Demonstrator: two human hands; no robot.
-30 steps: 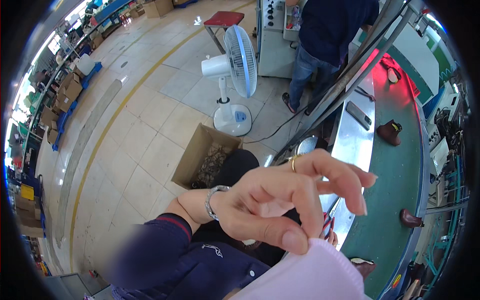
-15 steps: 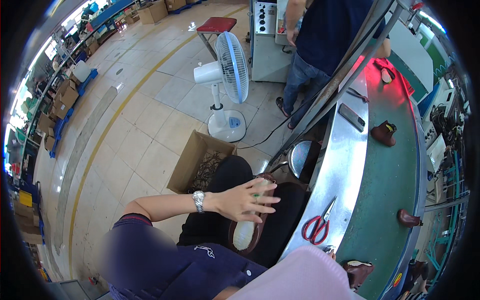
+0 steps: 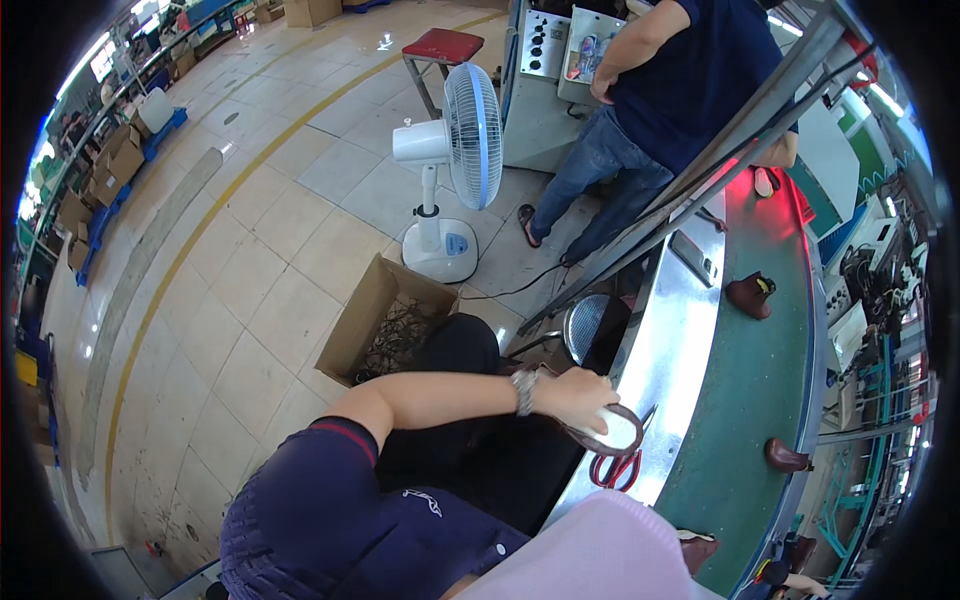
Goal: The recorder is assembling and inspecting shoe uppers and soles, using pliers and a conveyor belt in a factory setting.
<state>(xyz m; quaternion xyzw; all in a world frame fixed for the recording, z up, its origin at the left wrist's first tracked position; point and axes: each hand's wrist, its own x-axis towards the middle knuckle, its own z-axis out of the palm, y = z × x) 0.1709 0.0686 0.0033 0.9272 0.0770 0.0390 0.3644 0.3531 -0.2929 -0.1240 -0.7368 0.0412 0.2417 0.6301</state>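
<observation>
My left hand (image 3: 578,396), with a metal watch on its wrist, is wrapped round a brown boot (image 3: 621,428) whose pale underside shows. The fingers are closed on it, partly hidden by the back of the hand. Boot and hand are at the inner edge of the metal bench (image 3: 668,355), above my lap. Just below the boot lies a pair of scissors (image 3: 617,470) with red handles; the boot overlaps part of them in the picture. My right hand does not show; a pink cloth (image 3: 595,550) fills the lower edge on that side.
Brown boots (image 3: 752,295) stand or lie on the green conveyor belt (image 3: 725,420) at the right. A phone (image 3: 691,256) rests on the bench. Left of my knees is a cardboard box (image 3: 350,330) of scraps, with a fan (image 3: 470,140) behind it. A co-worker (image 3: 690,90) stands beyond.
My left hand, spread over the boot on my lap before, has gripped it and carried it right to the bench edge. The view has shifted slightly; the co-worker's arm and stance differ.
</observation>
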